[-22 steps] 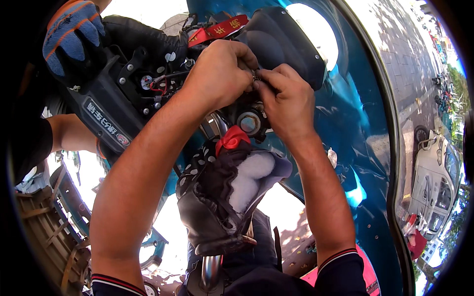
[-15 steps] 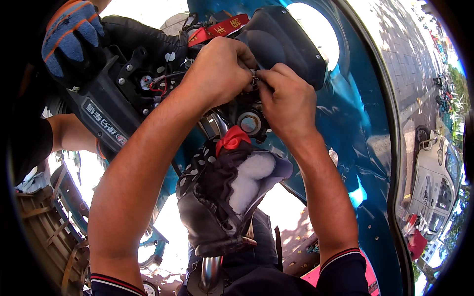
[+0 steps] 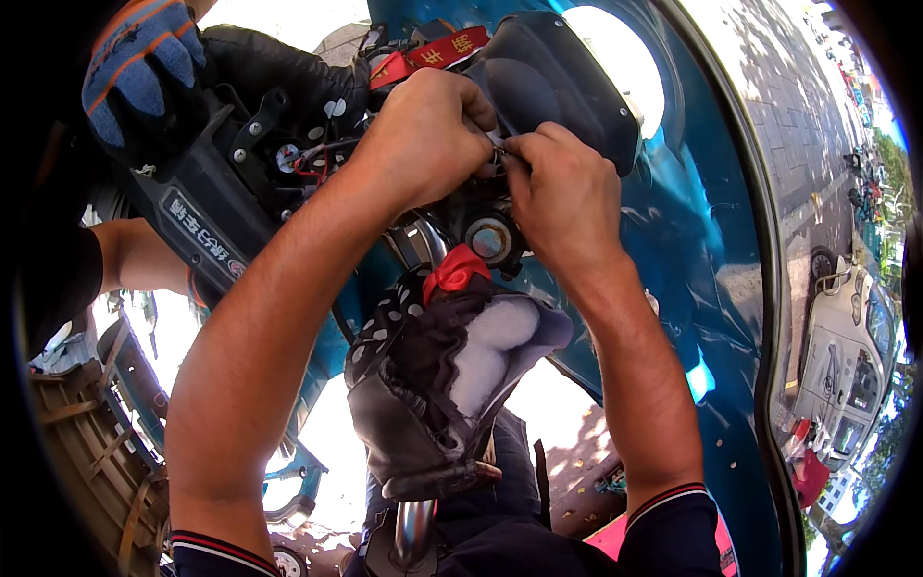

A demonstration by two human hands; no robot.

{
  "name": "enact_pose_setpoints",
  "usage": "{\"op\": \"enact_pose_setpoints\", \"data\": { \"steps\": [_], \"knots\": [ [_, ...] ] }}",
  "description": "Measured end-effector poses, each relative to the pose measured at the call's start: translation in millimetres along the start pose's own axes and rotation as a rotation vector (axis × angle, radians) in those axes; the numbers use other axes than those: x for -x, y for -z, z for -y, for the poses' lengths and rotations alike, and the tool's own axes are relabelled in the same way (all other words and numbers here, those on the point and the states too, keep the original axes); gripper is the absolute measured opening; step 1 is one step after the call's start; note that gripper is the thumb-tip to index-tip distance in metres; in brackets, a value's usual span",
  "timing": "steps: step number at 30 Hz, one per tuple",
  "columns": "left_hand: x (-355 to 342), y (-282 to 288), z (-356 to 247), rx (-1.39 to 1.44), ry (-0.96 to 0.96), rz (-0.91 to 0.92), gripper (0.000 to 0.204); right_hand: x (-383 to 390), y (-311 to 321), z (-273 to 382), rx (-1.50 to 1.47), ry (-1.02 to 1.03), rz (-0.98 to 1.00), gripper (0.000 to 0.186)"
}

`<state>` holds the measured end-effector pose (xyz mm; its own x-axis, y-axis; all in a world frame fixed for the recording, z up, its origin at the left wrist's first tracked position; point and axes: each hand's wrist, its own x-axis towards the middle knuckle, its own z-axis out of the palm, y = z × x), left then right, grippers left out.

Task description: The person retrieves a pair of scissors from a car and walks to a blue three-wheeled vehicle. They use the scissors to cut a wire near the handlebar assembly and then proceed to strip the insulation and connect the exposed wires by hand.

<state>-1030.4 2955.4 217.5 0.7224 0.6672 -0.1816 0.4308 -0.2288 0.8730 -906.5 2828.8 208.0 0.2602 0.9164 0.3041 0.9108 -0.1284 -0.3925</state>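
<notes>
My left hand (image 3: 437, 139) and my right hand (image 3: 558, 183) meet over a vehicle's handlebar assembly, fingertips pinched around a small metal piece (image 3: 498, 151) too small to identify, partly hidden by the fingers. Beside them is a black plastic housing (image 3: 586, 96); under them sit a round capped fitting (image 3: 488, 240) and a chrome tube (image 3: 418, 242). Thin wires and a small connector (image 3: 288, 159) show to the left. Nearer me hangs a padded polka-dot and black cover (image 3: 399, 433) with white fleece lining and a red bow (image 3: 457, 269).
A co-worker's gloved hand (image 3: 144, 67) rests on the black cowl (image 3: 197, 192) at upper left, with another forearm (image 3: 144, 258) below. A red ribbon (image 3: 423, 53) lies beyond my hands. Teal bodywork (image 3: 697, 240) curves along the right; a white vehicle (image 3: 841, 356) stands on the pavement (image 3: 784, 125) outside.
My right hand and forearm have shifted slightly to the right, and my left forearm slightly left at the elbow. Both pinches stay together at the same spot.
</notes>
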Motion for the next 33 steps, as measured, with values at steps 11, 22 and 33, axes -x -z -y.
{"op": "enact_pose_setpoints", "data": {
  "steps": [11, 22, 33],
  "knots": [
    [-6, -1, 0, -0.159, -0.012, -0.014, 0.025, 0, -1, -3, 0.012, 0.025, -0.001, 0.01],
    [2, 7, -8, 0.039, 0.056, 0.048, 0.027, -3, 1, -4, -0.051, 0.014, -0.019, 0.011],
    [2, -16, 9, -0.008, -0.056, -0.133, 0.027, 0, -1, -4, -0.142, -0.035, -0.063, 0.012]
  ]
}}
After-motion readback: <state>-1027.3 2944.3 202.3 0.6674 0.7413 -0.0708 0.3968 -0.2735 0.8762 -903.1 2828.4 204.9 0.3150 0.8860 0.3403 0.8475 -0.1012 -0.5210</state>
